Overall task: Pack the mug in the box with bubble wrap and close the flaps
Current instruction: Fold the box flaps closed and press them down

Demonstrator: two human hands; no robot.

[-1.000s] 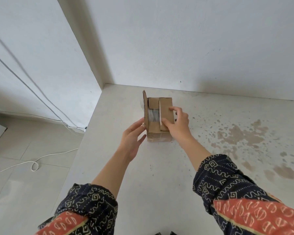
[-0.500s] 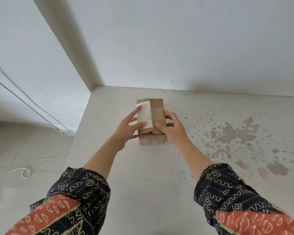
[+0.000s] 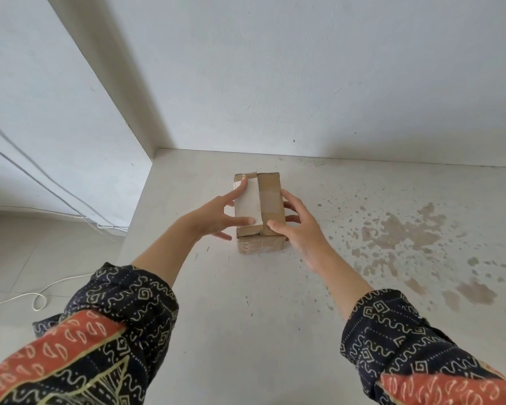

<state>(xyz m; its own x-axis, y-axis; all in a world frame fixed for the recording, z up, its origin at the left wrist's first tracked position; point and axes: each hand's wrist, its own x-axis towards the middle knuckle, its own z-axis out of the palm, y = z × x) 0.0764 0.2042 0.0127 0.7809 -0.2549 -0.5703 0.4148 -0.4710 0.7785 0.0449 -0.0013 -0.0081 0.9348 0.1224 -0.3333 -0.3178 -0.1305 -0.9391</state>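
A small brown cardboard box (image 3: 270, 200) stands on the pale counter, its top flaps folded flat. The left flap carries a white label (image 3: 247, 207). My left hand (image 3: 216, 219) presses that flap down, index finger near the far edge and thumb at the near edge. My right hand (image 3: 300, 229) wraps the box's right side, thumb on the right flap. The mug and bubble wrap are hidden inside.
The counter (image 3: 275, 302) meets a white wall behind and ends at a left edge beside the box. Brown stains (image 3: 398, 235) mark its right part. A white cable (image 3: 38, 299) lies on the tiled floor at the left.
The left flap stood upright a second ago with bubble wrap visible inside. My left hand has folded it down flat; both hands now rest on the closed top.
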